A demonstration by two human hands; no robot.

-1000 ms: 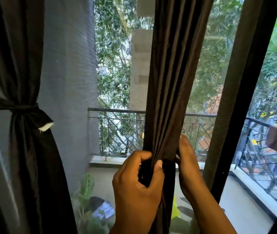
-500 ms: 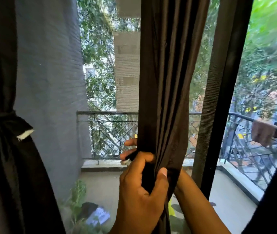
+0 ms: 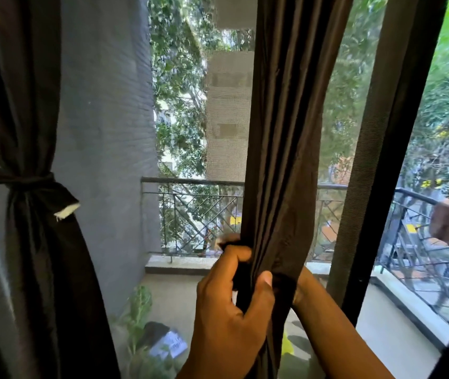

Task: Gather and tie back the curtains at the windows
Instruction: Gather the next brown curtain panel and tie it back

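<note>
- Left curtain (image 3: 40,269): gathered and bound at mid-height by a tie (image 3: 30,181) with a pale tag end hanging from it. This part of the task looks complete.
- Middle curtain (image 3: 286,132): hangs in front of the window, bunched into narrow folds, with no tie visible round it. Tying is judged not yet done.
- Far right: only a dark edge of fabric shows; its state cannot be told.
- Left hand (image 3: 231,305): fingers and thumb curled round the middle curtain at its lower part, clamping the folds together.
- Right hand (image 3: 226,240): forearm passes behind the middle curtain; only blurred fingertips show at the curtain's left edge. Whether it grasps a tie or the fabric cannot be told.
- Judged remaining: wrap and knot a tie round the middle curtain.
</note>
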